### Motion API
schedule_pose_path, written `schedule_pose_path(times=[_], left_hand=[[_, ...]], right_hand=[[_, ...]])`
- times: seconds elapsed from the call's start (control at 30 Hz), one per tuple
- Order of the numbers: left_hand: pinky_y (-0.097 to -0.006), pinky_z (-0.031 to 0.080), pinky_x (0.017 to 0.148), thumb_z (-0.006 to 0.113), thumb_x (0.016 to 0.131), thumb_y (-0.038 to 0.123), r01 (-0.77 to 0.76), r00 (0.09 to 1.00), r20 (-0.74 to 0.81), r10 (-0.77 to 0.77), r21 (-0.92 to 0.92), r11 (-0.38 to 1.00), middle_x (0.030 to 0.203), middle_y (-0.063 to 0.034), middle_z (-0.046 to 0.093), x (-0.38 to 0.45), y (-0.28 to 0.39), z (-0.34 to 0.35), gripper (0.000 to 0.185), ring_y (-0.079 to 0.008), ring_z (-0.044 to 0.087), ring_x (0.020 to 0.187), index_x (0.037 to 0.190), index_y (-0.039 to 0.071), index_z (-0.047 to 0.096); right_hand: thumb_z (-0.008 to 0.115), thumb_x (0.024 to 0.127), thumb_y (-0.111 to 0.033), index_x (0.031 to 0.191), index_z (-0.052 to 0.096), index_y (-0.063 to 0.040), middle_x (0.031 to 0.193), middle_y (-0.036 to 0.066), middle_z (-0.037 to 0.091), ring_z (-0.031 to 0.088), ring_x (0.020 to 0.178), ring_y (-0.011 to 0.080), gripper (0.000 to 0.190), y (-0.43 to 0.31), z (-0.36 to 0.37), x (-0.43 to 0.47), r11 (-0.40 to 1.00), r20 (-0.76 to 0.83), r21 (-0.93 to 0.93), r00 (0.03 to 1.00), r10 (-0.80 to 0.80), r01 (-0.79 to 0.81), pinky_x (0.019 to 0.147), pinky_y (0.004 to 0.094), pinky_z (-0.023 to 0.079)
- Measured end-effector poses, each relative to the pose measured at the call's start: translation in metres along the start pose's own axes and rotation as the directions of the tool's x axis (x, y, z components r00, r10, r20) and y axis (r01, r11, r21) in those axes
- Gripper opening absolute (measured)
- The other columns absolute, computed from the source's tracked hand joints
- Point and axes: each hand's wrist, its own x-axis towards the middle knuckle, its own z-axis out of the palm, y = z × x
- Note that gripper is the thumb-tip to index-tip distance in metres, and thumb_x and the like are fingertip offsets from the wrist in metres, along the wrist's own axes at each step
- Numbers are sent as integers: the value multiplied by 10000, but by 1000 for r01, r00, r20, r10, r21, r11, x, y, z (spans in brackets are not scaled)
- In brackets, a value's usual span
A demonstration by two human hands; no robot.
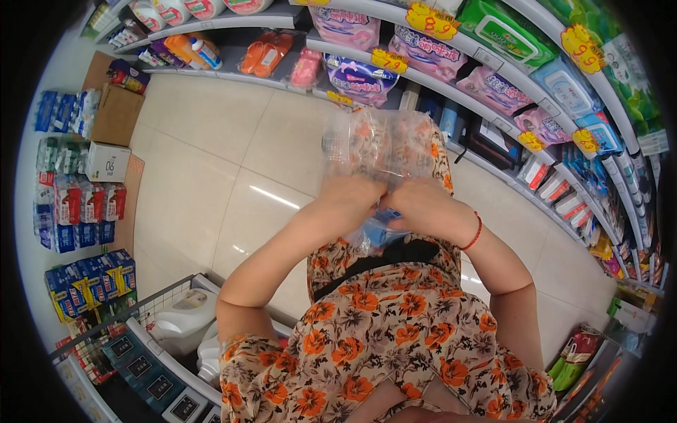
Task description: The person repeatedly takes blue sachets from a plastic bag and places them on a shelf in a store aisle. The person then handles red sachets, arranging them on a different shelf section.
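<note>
A clear plastic wrapper (pixel 389 143), crinkled and partly textured like bubble film, is spread in front of my flower-patterned clothing. My left hand (pixel 353 198) pinches it near the middle. Close beside it, nearly touching, my right hand (pixel 426 206) grips the same plastic with curled fingers. Below the hands, something blue (pixel 381 232) shows through the clear film; what it is cannot be made out. My fingertips are partly hidden behind the knuckles and plastic. A red cord bracelet (pixel 477 231) circles my right wrist.
Curved-looking store shelves (pixel 476 108) with pink packs (pixel 428 53) and wipes (pixel 508 37) run ahead and right. Orange slippers (pixel 266 54) lie on a low shelf. Cartons (pixel 117 113) and bottle packs stand left. A wire-sided display (pixel 169 288) holding white jugs (pixel 185 320) is near my left elbow.
</note>
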Motion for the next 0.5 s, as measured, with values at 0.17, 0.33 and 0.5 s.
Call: schedule_pose_path(times=[0.17,0.33,0.5], left_hand=[[-472,531,775,760,816,97,-67,998,15,65,128,990,929,-153,726,1,-8,9,242,-363,696,916,1031,64,654],[-476,528,785,771,813,108,-44,987,162,25,115,992,932,-162,724,0,-2,-3,301,-367,694,933,1075,57,632],[-477,527,803,795,801,136,-11,970,243,-11,92,996,970,-168,723,2,5,-14,365,-375,688,955,1109,52,618]], right_hand=[[822,771,-262,974,747,-70,770,144,717,715,771,343,289,4,11,5,997,-24,60,999,-47,48,679,451,540],[750,807,-187,896,711,-63,719,140,695,706,710,331,157,1,19,1,995,-120,67,991,-60,68,655,465,534],[663,850,-112,909,671,-53,772,142,699,698,746,345,84,-5,28,-7,995,-282,96,959,-8,36,658,477,531]])
